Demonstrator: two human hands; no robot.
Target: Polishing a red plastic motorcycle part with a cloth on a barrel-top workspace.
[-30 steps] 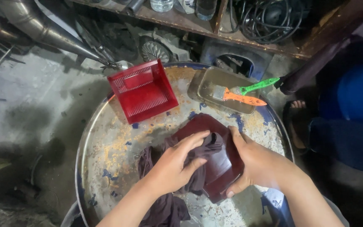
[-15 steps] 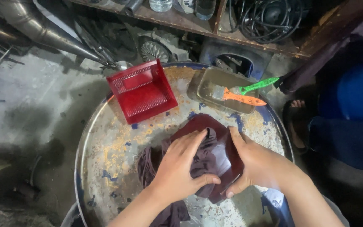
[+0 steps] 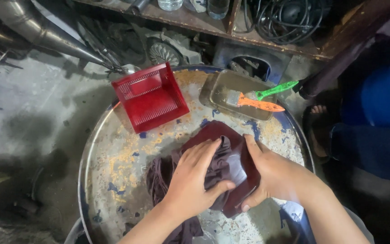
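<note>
Under both hands at the drum's six o'clock lies a dark red lens [image 3: 231, 162]. The left hand [image 3: 194, 180] presses a maroon rag [image 3: 168, 174] onto it, fingers closed over cloth; the right hand [image 3: 271, 174] grips its edge. Glossy plastic could slip sideways off the rusty drum top [image 3: 113, 167]. At twelve o'clock sit a red cover [image 3: 152, 97] and a tray [image 3: 222, 88] with brushes [image 3: 260, 101].

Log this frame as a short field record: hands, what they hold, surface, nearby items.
left hand: pressing a dark maroon cloth onto the part
right hand: gripping the dark red plastic cover by its edge
surface: rusty round drum top
nearby: red lens cover, upper left; metal tray holding an orange-and-green brush
</note>
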